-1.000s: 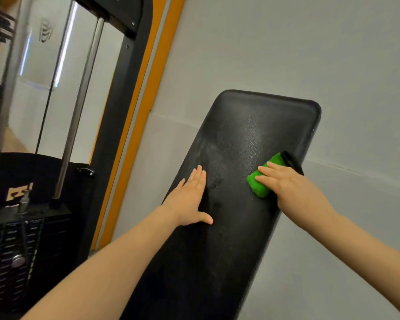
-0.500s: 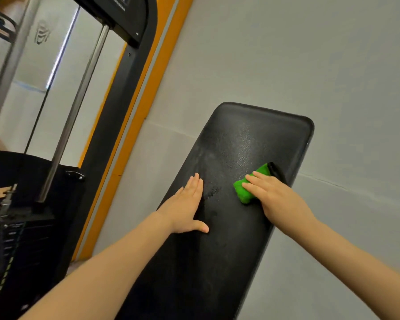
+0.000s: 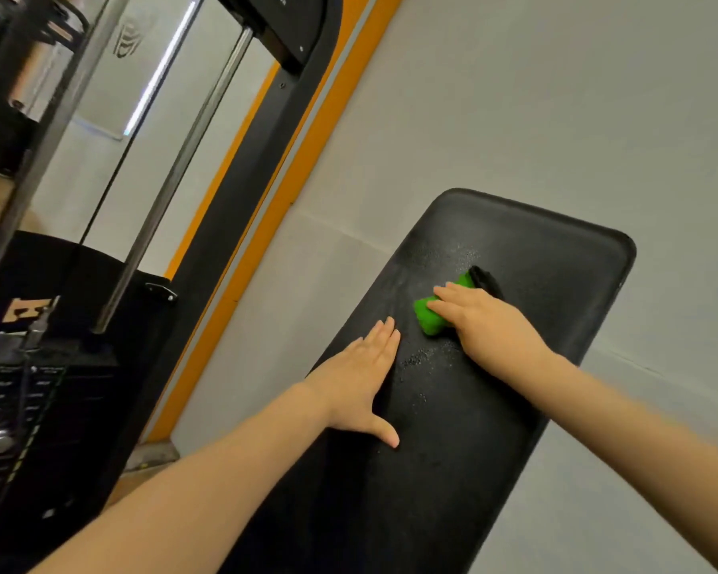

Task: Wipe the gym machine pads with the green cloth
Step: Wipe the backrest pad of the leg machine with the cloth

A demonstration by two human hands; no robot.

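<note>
Pressing down on a bunched bright green cloth [image 3: 432,316], the right hand [image 3: 486,325] has its fingers laid over it, mid-pad on the long black padded vinyl bench pad [image 3: 556,283]. At the cloth's eight o'clock, the left hand [image 3: 361,379] rests flat, fingers straight. A black weight stack [image 3: 21,408] stands at nine o'clock.

My left hand [image 3: 359,381] lies flat on the pad [image 3: 548,275], at its left edge. My right hand [image 3: 488,325] is to the right of it and a little farther up, on top of the cloth [image 3: 430,316], which lies on the pad. Behind the pad is the wall [image 3: 535,97]. Left of the pad, near that wall, stands the machine frame [image 3: 241,167], with the weight stack [image 3: 21,416] farther left.
</note>
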